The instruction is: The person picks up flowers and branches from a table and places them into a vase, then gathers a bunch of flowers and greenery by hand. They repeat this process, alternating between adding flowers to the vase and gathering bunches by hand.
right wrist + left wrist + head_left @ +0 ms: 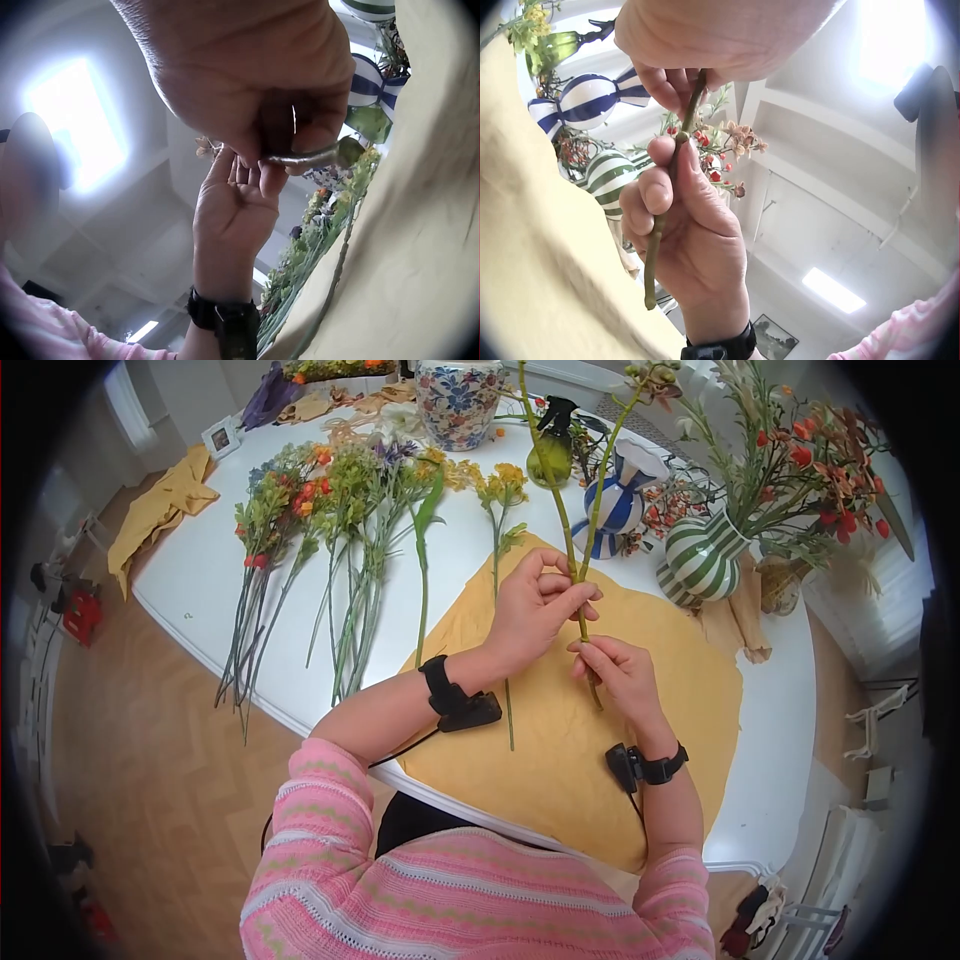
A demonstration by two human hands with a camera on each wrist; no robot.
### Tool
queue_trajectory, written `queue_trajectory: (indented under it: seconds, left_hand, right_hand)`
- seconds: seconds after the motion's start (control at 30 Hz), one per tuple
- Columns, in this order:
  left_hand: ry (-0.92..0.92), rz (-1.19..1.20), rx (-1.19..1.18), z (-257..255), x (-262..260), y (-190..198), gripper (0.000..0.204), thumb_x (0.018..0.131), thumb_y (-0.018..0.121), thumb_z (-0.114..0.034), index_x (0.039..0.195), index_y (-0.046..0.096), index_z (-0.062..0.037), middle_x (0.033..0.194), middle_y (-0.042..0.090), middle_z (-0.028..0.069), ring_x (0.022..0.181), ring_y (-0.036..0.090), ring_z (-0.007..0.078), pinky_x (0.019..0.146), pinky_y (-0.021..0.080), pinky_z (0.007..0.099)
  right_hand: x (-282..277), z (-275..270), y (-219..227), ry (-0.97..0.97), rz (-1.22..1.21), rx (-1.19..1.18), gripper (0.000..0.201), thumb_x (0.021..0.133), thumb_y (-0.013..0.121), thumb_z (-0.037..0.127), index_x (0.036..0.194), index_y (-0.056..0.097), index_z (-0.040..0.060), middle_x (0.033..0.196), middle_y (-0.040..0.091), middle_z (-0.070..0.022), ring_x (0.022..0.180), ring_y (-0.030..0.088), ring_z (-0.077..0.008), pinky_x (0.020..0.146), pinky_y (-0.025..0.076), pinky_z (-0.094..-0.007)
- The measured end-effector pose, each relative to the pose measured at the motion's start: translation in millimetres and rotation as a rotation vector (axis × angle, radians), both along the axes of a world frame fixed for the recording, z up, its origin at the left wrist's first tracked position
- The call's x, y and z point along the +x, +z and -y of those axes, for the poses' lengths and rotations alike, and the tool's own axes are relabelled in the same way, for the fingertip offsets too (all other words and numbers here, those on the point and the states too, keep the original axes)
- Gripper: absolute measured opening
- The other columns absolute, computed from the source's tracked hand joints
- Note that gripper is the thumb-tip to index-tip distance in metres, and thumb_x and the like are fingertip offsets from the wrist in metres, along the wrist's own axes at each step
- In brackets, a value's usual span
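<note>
A thick green stem [562, 510], forked into two branches, stands nearly upright above a mustard-yellow cloth [660, 760]. The left hand [540, 610] pinches it just below the fork. Lower down, the right hand [622, 675] grips the same stem between thumb and fingers, and the stem's cut end [650, 300] sticks out beneath that hand in the left wrist view. On the cloth, left of the hands, lies a thin stem with yellow flowers [503, 485]. The right wrist view shows the stem's end [349, 151] close to the lens, beside the right hand [247, 82].
Several flower stems [350, 570] lie at the left of the white table [180, 595]. Behind stand a floral vase [458, 405], a green spray bottle [550, 455] and a blue-striped vase [620, 500]. At right, a green-striped vase [703, 560] holds red-berried branches. A folded yellow cloth [165, 510] hangs over the left edge.
</note>
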State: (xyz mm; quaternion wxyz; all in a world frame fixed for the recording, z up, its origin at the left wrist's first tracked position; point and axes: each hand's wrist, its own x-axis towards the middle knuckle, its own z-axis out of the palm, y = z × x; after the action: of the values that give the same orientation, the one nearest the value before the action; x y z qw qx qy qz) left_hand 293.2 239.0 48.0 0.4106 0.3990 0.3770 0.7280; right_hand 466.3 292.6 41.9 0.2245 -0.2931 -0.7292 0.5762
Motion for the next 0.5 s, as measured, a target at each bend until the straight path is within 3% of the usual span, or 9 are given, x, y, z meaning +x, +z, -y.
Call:
queue_trajectory:
  seconds: [0.5]
  left_hand:
    - [0.03, -0.103, 0.011, 0.7, 5.4, -6.0, 0.032, 0.096, 0.058, -0.009, 0.124, 0.046, 0.0018, 0.099, 0.069, 0.0127, 0.081, 0.068, 0.0152, 0.067, 0.051, 0.0232]
  right_hand:
    - [5.0, -9.6, 0.9, 0.073, 0.052, 0.05, 0.025, 0.098, 0.053, 0.02, 0.1, 0.07, 0.0012, 0.075, 0.063, 0.0035, 0.063, 0.049, -0.0037, 0.058, 0.04, -0.0209]
